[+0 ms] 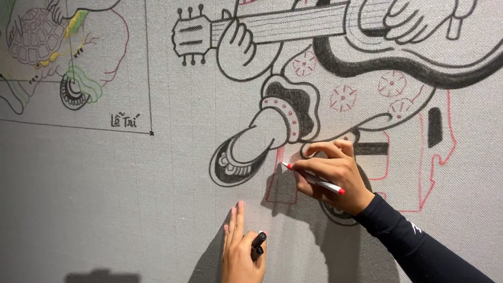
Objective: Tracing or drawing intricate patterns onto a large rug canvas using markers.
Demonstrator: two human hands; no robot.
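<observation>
Two hands are up against a grey woven canvas (pixel 131 199), seen from the head camera, and that's the only view there is. The right hand (pixel 335 173) pinches a white marker with red ends (pixel 313 180) between thumb and fingertips; its red tip sticks out just left of the fingertips and touches the canvas on a red outline (pixel 275 183). The dark sleeve (pixel 414 241) runs off to the lower right behind the wrist.

The left hand (pixel 241 251) rests flat on the fabric below and left of the right one, the two well apart. Its fingers (pixel 236 220) are pressed together and point up, and a black marker cap (pixel 258 245) is tucked against the thumb side.

Above the right fingertips sits a black cartoon boot drawing (pixel 246 152), and higher up a drawn guitar (pixel 272 26). Far off to the upper left of both hands there's a coloured turtle sketch (pixel 36 36).
</observation>
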